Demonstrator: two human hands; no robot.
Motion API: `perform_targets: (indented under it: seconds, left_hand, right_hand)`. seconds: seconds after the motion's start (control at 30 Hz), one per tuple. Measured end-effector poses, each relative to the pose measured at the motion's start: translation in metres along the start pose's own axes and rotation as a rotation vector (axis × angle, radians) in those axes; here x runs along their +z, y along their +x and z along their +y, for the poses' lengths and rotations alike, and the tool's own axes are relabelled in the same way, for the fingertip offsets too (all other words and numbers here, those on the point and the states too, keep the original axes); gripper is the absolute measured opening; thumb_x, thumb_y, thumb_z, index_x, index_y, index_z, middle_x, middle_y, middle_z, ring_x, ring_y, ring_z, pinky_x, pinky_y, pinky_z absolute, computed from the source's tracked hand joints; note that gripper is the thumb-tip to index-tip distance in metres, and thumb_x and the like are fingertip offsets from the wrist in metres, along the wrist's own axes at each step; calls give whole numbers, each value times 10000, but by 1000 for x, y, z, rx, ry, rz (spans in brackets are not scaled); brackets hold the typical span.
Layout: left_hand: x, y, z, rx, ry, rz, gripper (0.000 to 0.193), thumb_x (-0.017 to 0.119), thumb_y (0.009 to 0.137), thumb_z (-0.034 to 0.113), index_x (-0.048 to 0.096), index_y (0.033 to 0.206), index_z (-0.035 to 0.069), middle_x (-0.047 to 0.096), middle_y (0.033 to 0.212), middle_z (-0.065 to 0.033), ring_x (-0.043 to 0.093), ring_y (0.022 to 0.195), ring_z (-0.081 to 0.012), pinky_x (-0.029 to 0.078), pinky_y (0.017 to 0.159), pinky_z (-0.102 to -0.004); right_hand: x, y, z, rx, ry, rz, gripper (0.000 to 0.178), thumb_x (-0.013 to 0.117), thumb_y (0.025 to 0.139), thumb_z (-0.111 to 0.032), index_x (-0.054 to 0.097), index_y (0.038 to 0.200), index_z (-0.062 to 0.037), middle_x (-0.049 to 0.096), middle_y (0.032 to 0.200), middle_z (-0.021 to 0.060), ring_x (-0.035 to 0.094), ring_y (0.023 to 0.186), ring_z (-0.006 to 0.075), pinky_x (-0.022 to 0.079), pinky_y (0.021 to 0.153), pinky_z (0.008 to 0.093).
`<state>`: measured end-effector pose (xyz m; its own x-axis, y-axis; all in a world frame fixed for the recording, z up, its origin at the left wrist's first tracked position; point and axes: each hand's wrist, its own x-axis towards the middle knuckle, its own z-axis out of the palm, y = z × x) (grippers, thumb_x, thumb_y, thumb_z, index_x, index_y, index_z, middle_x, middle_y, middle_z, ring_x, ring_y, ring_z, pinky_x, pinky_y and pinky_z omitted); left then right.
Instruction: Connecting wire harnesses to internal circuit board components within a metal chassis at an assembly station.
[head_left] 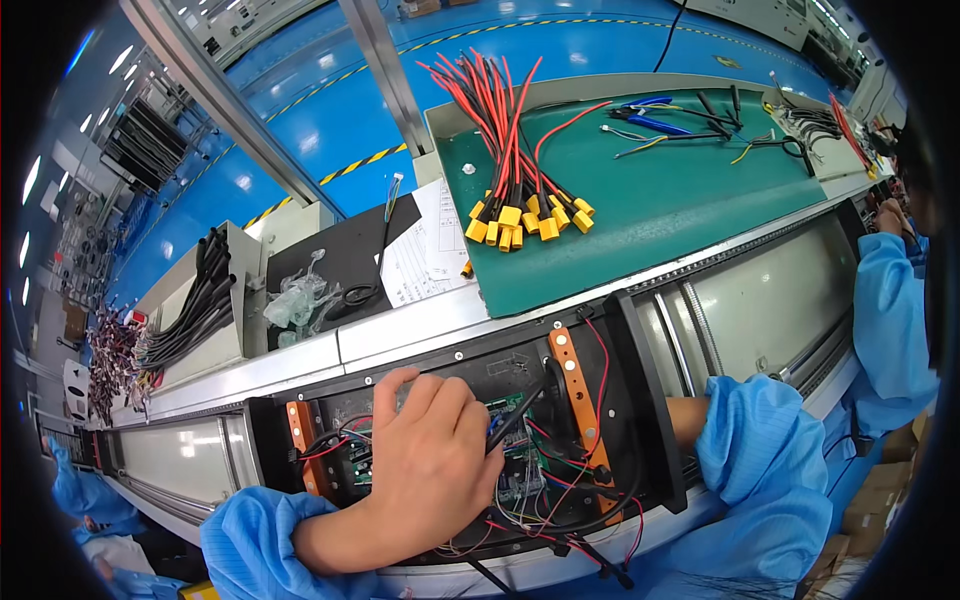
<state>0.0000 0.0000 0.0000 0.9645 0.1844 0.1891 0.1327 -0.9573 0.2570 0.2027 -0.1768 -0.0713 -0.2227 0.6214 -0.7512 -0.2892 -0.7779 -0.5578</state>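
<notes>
My left hand [430, 450] reaches over a green circuit board [520, 465] inside a black open case [455, 372]. Its fingers are bent down and closed, with the fingertips hidden under the hand. A thick black cable [518, 412] enters the hand between thumb and forefinger. From the right comes my right forearm [686, 420]; the case's right wall hides that hand and its fingers. Two orange strips, a left one [303, 440] and a right one [580, 405], stand on either side of the board. Thin red, black and white wires [560, 500] spread over the case's lower right.
Behind the case, a green mat [650, 215] bears red-black leads with yellow connectors [515, 215] and blue-handled cutters [655, 120]. Scissors [360, 294], clear plastic [298, 300] and papers [425, 250] lie left of it. A tray holds black cables [200, 300]. A co-worker's sleeve [890, 320] shows at right.
</notes>
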Motion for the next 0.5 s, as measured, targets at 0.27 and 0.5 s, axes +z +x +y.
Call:
perform_targets:
  seconds: [0.27,0.5]
  left_hand:
    - [7,5,-4,-7,-38,-18,187,680,639,53,553,775,30,468,850,-92,429,806,-256,312,867,-445]
    - [14,3,-4,-6,-63,19,185,666,634,40,548,776,20,452,841,-103,414,792,-262,310,832,-440]
  right_hand:
    - [-16,10,17,120,-10,-35,715,527,904,-471,375,1385,36,427,1348,262,471,1178,391,390,980,443]
    - [-16,11,14,215,-27,-60,618,552,919,-386,455,1327,67,551,1229,296,627,1022,397,547,854,420]
